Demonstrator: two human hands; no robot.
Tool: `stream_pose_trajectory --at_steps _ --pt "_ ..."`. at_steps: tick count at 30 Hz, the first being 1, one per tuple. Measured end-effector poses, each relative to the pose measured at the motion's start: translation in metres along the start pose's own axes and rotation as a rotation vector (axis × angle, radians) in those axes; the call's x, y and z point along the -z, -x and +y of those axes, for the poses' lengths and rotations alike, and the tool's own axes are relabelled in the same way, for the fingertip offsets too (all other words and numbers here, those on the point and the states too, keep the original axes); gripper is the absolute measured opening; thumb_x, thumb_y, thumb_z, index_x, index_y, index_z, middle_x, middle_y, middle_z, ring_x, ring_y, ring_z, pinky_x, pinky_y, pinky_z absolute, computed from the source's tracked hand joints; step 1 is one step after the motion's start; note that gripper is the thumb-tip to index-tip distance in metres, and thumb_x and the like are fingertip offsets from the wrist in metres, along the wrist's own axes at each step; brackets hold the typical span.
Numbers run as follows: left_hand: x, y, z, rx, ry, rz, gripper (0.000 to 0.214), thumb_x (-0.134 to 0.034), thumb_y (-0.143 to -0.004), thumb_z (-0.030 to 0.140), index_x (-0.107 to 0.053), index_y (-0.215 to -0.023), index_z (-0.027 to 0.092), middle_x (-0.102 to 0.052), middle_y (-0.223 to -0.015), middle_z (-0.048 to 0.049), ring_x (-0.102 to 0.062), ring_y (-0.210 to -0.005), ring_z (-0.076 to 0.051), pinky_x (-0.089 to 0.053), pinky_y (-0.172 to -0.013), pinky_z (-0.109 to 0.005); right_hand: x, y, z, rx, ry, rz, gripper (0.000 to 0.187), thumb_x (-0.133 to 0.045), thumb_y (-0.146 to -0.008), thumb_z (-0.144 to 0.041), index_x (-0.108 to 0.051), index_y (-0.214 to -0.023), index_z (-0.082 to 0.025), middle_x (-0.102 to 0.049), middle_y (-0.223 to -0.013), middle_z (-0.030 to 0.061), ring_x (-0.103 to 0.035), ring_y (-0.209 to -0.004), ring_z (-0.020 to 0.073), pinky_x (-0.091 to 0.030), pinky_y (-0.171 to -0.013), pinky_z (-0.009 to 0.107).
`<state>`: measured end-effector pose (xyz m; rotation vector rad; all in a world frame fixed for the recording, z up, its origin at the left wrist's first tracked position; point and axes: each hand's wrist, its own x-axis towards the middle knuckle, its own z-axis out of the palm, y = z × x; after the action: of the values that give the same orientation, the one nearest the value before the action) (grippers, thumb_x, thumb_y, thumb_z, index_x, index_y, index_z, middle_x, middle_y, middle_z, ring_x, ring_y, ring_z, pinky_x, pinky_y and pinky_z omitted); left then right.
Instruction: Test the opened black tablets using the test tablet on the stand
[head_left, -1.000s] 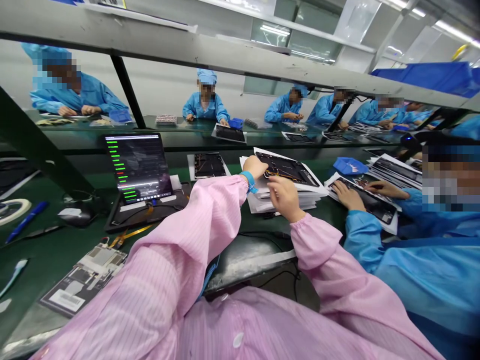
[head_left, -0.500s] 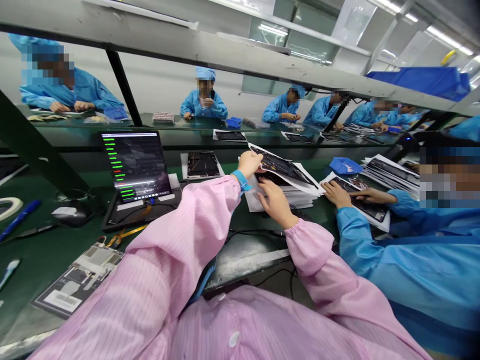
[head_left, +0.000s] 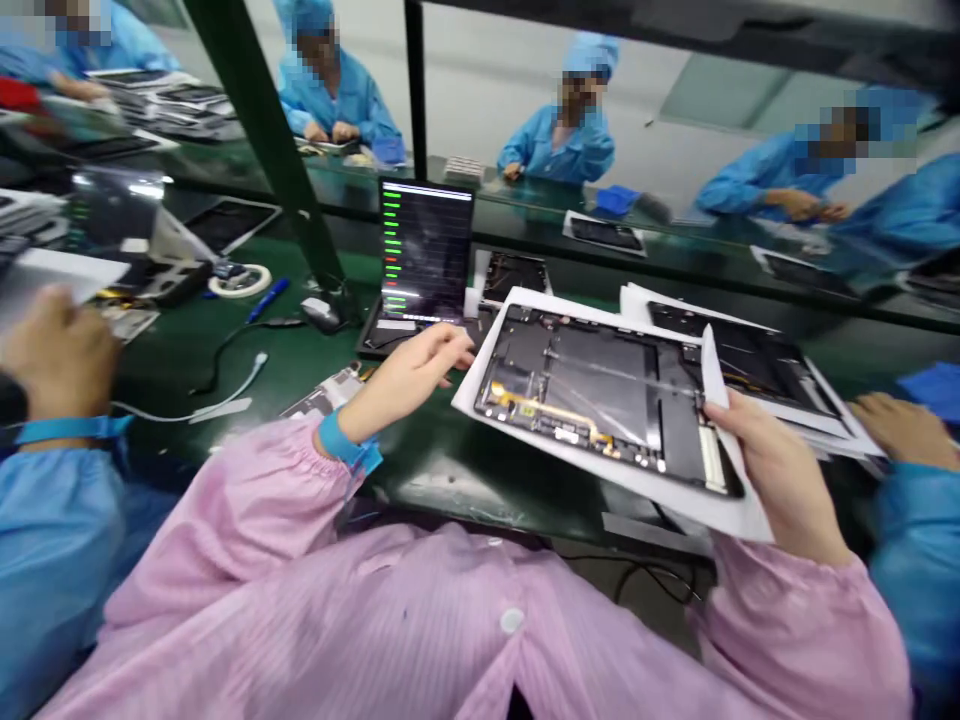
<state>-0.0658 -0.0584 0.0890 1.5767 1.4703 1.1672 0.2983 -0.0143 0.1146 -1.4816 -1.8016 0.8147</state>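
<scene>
Pinching a white paper sheet (head_left: 721,506) by its edge, our right hand (head_left: 780,470) holds a black tablet housing (head_left: 577,390) with gold flex cable (head_left: 555,414) above the green tabletop (head_left: 442,490); our left hand (head_left: 405,375) hovers open, fingers spread, just beside it. Edge-only holds keep us off the exposed cable.

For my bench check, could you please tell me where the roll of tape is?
In the head view, the tape roll lies left of the lit tablet, beside a blue pen.
</scene>
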Motion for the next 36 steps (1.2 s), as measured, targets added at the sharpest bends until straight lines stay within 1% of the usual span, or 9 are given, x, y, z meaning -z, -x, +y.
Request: stream_pose_trajectory --at_steps 2,4,7,11,15,19,23,27,36 --pt "0.021 0.012 -0.037 -0.029 -0.29 0.105 0.037 -0.058 -0.082 0.043 -0.06 -0.111 0.019 -0.065 -0.11 -0.0095 -0.058 -0.106 -0.026 -0.05 -0.085 -0.038 -0.025 0.005 -0.009 -0.143 -0.254 -0.06 0.03 -0.057 -0.083 -0.038 -0.066 -0.111 -0.036 -0.072 -0.101 0.0016 -0.07 -0.081 0.026 -0.06 -0.064 0.039" --pt "0.034 0.016 -0.066 -0.047 -0.612 0.141 0.034 -0.069 -0.071 0.034 -0.065 -0.101 0.017 -0.061 -0.119 -0.0138 -0.048 -0.12 -0.034 -0.042 -0.097 -0.047 -0.05 0.009 -0.013 -0.251 -0.386 -0.199 0.036 -0.062 -0.078 -0.038 -0.064 -0.114 -0.034 -0.071 -0.105 0.0027 -0.07 -0.085 0.028 -0.06 -0.069 0.042" --pt "0.04 0.008 -0.078 -0.055 -0.838 0.187 0.011 -0.061 -0.074 0.02 -0.068 -0.082 0.017 -0.062 -0.117 -0.0158 -0.046 -0.122 -0.036 -0.037 -0.099 -0.05 -0.087 0.012 -0.009 -0.298 -0.432 -0.398 0.042 -0.063 -0.077 -0.043 -0.061 -0.115 -0.026 -0.07 -0.104 0.0056 -0.069 -0.088 0.0266 -0.057 -0.074 0.039" --pt "0.038 -0.009 -0.055 -0.014 -0.615 0.115 0.013 -0.055 -0.078 0.02 -0.067 -0.081 0.017 -0.069 -0.089 -0.0091 -0.062 -0.089 -0.025 -0.046 -0.084 -0.039 -0.118 0.006 0.011 -0.266 -0.365 -0.523 0.051 -0.056 -0.082 -0.052 -0.053 -0.122 -0.021 -0.07 -0.102 0.0067 -0.067 -0.083 0.0234 -0.055 -0.07 0.036" --pt "0.036 -0.015 -0.036 0.088 -0.134 -0.193 0.006 -0.064 -0.073 0.019 -0.067 -0.077 0.016 -0.069 -0.072 -0.0038 -0.063 -0.066 -0.016 -0.049 -0.066 -0.028 -0.114 -0.005 0.017 -0.077 0.203 -0.314 0.056 -0.05 -0.086 -0.056 -0.047 -0.13 -0.02 -0.07 -0.093 0.0077 -0.064 -0.064 0.0225 -0.05 -0.06 0.037" --pt "0.037 -0.01 -0.035 0.227 0.138 -0.379 0.01 -0.074 -0.064 0.016 -0.07 -0.073 0.014 -0.068 -0.065 -0.0038 -0.063 -0.057 -0.015 -0.05 -0.058 -0.025 -0.126 -0.011 -0.01 0.187 0.574 -0.164 0.035 -0.051 -0.089 -0.046 -0.06 -0.112 -0.02 -0.07 -0.086 0.0076 -0.064 -0.071 0.0262 -0.046 -0.062 0.038" --pt "0.038 -0.005 -0.047 0.265 0.122 -0.4 0.01 -0.065 -0.071 0.013 -0.072 -0.079 0.013 -0.07 -0.071 -0.004 -0.063 -0.059 -0.012 -0.05 -0.059 -0.022 -0.188 -0.013 -0.042 0.537 0.383 -0.475 0.009 -0.054 -0.09 -0.026 -0.062 -0.092 -0.022 -0.068 -0.09 0.0046 -0.061 -0.085 0.0218 -0.045 -0.077 0.035" --pt "0.037 0.001 -0.067 0.372 0.04 -0.403 0.012 -0.062 -0.071 0.012 -0.071 -0.079 0.011 -0.07 -0.068 -0.0033 -0.063 -0.059 -0.011 -0.048 -0.055 -0.019 -0.243 -0.018 -0.048 0.565 0.255 -0.558 0.009 -0.067 -0.081 -0.02 -0.059 -0.084 -0.019 -0.062 -0.08 0.0021 -0.053 -0.082 0.019 -0.041 -0.076 0.032" --pt "0.033 0.006 -0.079 0.422 -0.089 -0.471 0.015 -0.058 -0.068 0.01 -0.07 -0.077 0.011 -0.066 -0.059 -0.0006 -0.057 -0.046 -0.009 -0.043 -0.046 -0.017 -0.25 -0.018 -0.043 0.521 0.15 -0.527 0.009 -0.063 -0.082 -0.016 -0.056 -0.077 -0.019 -0.056 -0.075 -0.0001 -0.049 -0.076 0.0167 -0.037 -0.074 0.03"
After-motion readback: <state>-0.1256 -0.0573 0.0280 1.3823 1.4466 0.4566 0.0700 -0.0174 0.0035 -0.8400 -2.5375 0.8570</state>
